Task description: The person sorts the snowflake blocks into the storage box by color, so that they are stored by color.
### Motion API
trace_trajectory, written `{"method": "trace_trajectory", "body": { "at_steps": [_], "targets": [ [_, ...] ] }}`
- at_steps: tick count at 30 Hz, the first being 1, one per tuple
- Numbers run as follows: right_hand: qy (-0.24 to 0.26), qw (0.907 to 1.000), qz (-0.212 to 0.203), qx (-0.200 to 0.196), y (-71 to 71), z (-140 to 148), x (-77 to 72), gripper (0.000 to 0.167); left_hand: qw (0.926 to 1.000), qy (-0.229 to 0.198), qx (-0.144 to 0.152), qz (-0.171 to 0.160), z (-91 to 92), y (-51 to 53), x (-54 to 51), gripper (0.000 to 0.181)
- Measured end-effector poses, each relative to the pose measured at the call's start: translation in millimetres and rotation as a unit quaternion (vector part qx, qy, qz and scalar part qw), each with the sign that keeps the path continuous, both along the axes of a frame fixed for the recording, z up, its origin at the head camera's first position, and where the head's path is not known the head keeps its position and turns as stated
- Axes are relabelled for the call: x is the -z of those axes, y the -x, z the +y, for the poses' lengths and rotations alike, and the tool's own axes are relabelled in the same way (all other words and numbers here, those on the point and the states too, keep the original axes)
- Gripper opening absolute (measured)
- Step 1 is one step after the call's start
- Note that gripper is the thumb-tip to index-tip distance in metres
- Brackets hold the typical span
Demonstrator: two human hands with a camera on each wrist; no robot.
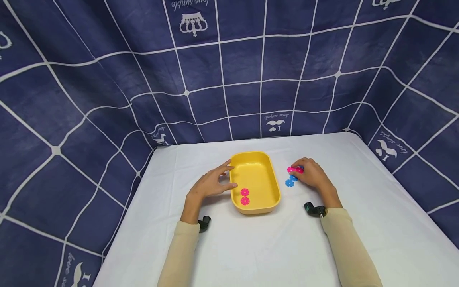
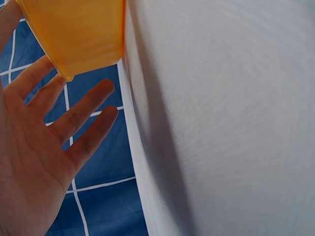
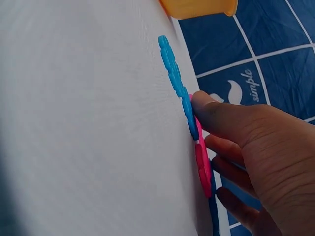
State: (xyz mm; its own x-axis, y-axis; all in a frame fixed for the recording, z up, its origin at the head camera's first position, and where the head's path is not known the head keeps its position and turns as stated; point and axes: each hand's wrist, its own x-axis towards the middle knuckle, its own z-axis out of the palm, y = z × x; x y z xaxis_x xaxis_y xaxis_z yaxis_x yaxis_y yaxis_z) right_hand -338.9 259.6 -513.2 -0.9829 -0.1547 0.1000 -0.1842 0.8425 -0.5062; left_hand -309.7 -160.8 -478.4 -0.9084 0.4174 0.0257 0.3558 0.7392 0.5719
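A yellow plastic tray (image 1: 254,175) stands on the white-covered table. Inside, near its front left corner, lies a joined pair of pink snowflake discs (image 1: 245,196). At the tray's left side my left hand (image 1: 211,181) is spread, thumb and fingertips at the rim, fingers mostly straight; firm contact cannot be made out. To the right of the tray, my right hand (image 1: 312,174) pinches pink snowflake discs (image 1: 291,170) between thumb and fingers. Blue snowflake discs (image 1: 289,183) lie beneath and beside that hand; in the right wrist view the blue discs (image 3: 174,73) overlap the pink ones.
A white cloth (image 1: 258,247) covers the table. Dark blue checked curtains (image 1: 244,71) hang behind and at both sides. A small dark wrist camera (image 1: 314,209) sits at the right cuff, another (image 1: 204,223) at the left.
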Motion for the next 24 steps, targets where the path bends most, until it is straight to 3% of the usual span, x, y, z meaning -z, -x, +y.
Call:
{"method": "trace_trajectory", "body": {
  "at_steps": [8,24],
  "targets": [
    [-0.017,0.9995,-0.002,0.027,-1.6,-8.0,-2.6,0.043,1.0000,0.004,-0.002,-0.002,0.6,0.3,-0.8,0.076],
    [-0.049,0.9978,0.039,0.022,-2.9,-10.0,-3.9,0.037,0.9999,-0.001,0.007,0.008,-1.5,0.4,0.8,0.079]
  ]
}}
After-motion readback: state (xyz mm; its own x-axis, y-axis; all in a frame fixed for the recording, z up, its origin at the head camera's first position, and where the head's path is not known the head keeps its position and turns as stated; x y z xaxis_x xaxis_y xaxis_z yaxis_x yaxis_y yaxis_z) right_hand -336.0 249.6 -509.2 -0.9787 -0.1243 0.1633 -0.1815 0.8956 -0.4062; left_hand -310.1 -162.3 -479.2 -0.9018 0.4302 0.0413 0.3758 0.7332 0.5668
